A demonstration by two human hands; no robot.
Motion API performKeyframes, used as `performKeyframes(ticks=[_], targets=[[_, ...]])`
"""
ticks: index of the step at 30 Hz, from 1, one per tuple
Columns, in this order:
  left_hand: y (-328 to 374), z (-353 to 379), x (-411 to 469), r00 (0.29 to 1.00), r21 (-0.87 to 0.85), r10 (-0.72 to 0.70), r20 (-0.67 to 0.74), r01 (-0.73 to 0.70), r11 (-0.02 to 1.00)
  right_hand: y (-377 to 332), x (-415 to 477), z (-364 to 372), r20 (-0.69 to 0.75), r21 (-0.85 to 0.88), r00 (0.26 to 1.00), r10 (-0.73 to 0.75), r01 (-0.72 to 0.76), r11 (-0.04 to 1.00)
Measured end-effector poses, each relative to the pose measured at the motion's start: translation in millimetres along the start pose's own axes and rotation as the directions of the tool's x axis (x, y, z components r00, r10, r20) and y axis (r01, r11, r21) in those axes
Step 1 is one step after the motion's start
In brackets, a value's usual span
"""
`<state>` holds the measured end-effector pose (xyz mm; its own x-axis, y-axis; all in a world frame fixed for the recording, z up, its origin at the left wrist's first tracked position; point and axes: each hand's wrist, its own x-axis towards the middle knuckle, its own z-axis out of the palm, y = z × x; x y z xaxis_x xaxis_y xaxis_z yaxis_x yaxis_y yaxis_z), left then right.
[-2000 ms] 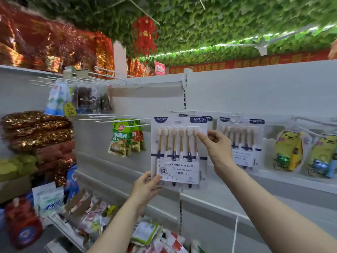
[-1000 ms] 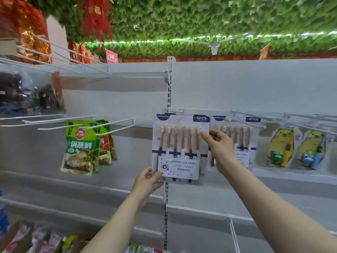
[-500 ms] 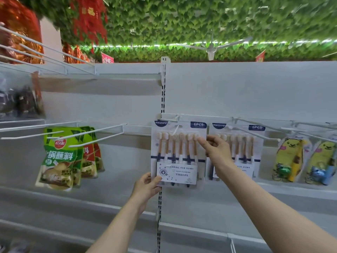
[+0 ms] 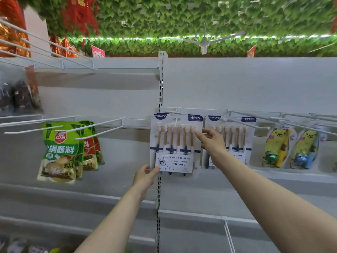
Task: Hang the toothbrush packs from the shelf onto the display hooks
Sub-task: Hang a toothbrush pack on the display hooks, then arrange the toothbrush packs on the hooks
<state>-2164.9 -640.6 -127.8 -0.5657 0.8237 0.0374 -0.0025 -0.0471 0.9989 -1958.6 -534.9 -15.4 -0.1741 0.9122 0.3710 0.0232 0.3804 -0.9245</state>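
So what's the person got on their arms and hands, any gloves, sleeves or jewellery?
Nothing that shows. The left hand and right hand are bare, with no gloves, rings or markings. The left forearm and right forearm are uncovered right to the picture's lower edge: no sleeve, watch or bracelet in view.

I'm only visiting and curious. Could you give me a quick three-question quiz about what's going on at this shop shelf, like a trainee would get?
1. True or false: the left hand holds the toothbrush pack by its lower left corner.
2. What hangs to the left of that pack? A) green pouches B) soap bars C) bottles
3. Fill in: the right hand pinches the pack at its ___ edge.
Key: 1 true; 2 A; 3 right.
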Motion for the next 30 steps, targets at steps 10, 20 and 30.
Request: performKeyframes(ticks=[10, 20, 30], targets=[[44, -17, -89, 0.977, 0.6, 0.214, 0.01, -0.177, 0.78, -45, -109, -55, 0.106, -0.66, 0.991, -0.078, 0.129, 0.74], [75, 39, -230, 0.743, 0.714, 0.404, 0.534, -0.652, 0.257, -81, -268, -154, 0.279, -0.96, 0.957, -0.081, 0.278, -0.02], [88, 167, -323, 0.572, 0.535, 0.378, 0.728, -0.819, 0.208, -111, -375, -297, 0.025, -0.996, 0.997, -0.069, 0.019, -0.087]])
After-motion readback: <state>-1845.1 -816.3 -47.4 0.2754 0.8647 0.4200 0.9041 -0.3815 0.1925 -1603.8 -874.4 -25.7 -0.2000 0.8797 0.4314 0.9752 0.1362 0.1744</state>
